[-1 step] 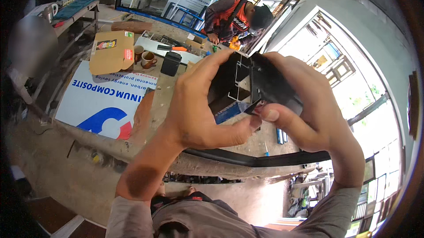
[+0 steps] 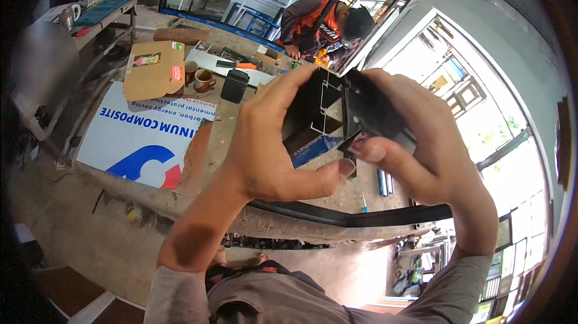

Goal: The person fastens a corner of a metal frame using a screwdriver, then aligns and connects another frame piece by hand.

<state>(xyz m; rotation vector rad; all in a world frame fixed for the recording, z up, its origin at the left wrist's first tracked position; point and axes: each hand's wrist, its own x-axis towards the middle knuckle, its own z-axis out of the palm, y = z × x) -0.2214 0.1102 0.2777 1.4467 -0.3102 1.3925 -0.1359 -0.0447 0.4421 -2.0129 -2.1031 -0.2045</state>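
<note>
Between both hands' grip, black aluminium profile [image 2: 325, 110]

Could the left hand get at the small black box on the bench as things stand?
Probably not right away: the left hand is wrapped around the black profile piece, which the right hand holds too. The black box itself stands unobstructed beyond it.

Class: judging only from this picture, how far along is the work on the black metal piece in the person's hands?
Done: nothing finished shows. In hand: the left hand and right hand grip a black metal piece, right thumb pressing a small black part at its end. Left: that part does not look fully seated; a long black strip waits below.
</note>
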